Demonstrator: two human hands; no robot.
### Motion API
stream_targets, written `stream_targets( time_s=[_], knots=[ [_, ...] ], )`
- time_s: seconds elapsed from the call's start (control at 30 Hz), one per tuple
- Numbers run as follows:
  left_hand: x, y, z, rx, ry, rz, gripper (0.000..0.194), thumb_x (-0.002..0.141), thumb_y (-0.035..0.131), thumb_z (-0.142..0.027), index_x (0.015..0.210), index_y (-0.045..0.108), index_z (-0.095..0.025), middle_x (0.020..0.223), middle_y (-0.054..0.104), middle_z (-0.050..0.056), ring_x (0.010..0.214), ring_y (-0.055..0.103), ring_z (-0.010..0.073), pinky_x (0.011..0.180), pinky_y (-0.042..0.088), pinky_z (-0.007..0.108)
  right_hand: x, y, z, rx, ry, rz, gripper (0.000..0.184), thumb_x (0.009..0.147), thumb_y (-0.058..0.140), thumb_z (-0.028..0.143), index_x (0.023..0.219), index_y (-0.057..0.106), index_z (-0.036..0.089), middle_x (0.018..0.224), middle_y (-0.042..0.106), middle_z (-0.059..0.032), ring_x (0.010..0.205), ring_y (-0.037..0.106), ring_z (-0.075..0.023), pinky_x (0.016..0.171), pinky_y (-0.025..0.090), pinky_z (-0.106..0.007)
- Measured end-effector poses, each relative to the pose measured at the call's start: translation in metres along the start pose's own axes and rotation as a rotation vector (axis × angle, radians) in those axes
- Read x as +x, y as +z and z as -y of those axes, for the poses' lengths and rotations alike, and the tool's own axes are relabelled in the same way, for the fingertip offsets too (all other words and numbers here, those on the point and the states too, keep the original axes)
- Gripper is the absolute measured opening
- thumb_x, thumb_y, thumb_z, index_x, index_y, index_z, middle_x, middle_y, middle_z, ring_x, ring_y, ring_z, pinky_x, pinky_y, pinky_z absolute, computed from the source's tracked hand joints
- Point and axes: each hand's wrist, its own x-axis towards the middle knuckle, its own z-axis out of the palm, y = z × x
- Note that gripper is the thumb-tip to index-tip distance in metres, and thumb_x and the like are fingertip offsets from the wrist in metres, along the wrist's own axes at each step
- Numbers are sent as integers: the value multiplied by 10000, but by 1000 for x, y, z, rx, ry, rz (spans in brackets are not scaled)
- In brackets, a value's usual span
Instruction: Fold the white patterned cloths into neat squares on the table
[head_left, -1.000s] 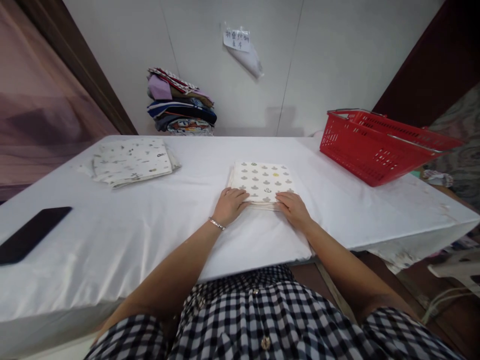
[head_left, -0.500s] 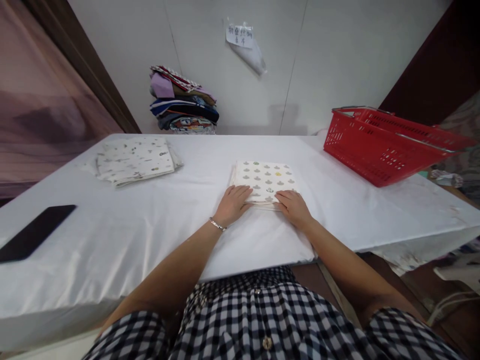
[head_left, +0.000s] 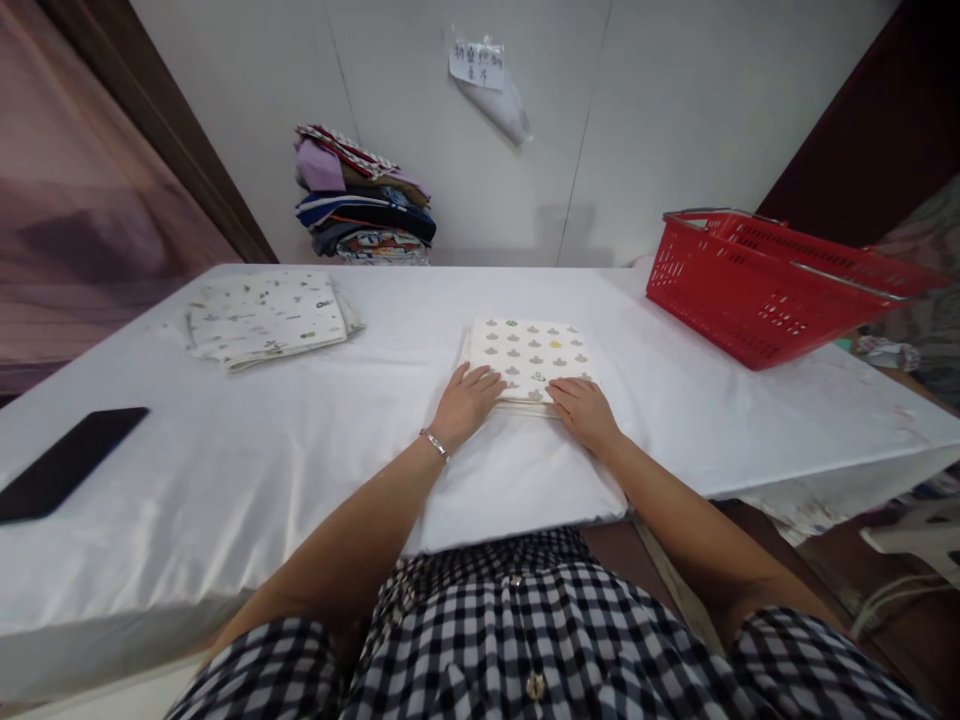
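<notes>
A folded white cloth (head_left: 527,352) printed with rows of grey motifs and a yellow one lies on the table in front of me. Its near edge shows several stacked layers. My left hand (head_left: 466,402) rests on the near left corner, fingers stretched out and slightly apart, a silver bracelet at the wrist. On the near right corner lies my right hand (head_left: 585,408), its fingers extended over the top layer. Whether either thumb reaches beneath the edge I cannot tell.
The white-covered table (head_left: 247,440) carries another pile of printed white cloth (head_left: 270,318) at the back left and a dark flat object (head_left: 71,465) at the left. Colourful folded fabrics (head_left: 365,200) are stacked behind its far edge. A red basket (head_left: 750,290) stands on the right.
The view has shifted very slightly. My left fingers look a little more spread; both hands stay at the cloth's near corners.
</notes>
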Motion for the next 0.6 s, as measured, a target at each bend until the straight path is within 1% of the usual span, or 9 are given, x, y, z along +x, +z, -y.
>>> stream_targets(
  time_s=[0.17,0.3,0.47,0.53,0.6],
  knots=[
    [0,1,0,99,19,-96,294,911,373,-221,1115,580,-260,1245,560,21,1236,409,200,1079,206,451,-1,-3,2,-42,4,-2,289,913,412,294,1133,587,226,1177,595,-57,1086,494,-222,895,351,-378],
    [-1,6,1,132,63,-91,266,903,407,-243,1103,583,-247,1145,617,36,1124,502,198,1039,265,458,-2,-4,3,-59,-3,37,279,907,423,264,1127,587,216,1186,592,-51,1094,493,-211,902,353,-358],
    [-3,10,1,156,64,-107,268,903,409,-249,1108,581,-241,1143,616,43,1115,503,197,1031,272,446,2,-9,5,-54,32,123,287,900,426,290,1129,585,222,1197,583,-52,1104,491,-218,921,354,-373],
    [-3,10,1,162,69,-103,268,903,409,-247,1108,582,-240,1143,614,45,1119,500,196,1027,278,439,7,-13,10,-65,32,149,317,892,427,301,1164,562,211,1235,555,-68,1149,460,-237,942,342,-394],
    [-3,7,1,171,76,-99,266,898,418,-239,1108,581,-239,1140,614,46,1116,499,194,1021,289,434,13,-15,17,-80,13,164,374,889,418,304,1234,509,194,1305,496,-90,1216,401,-257,972,318,-419]
  ],
)
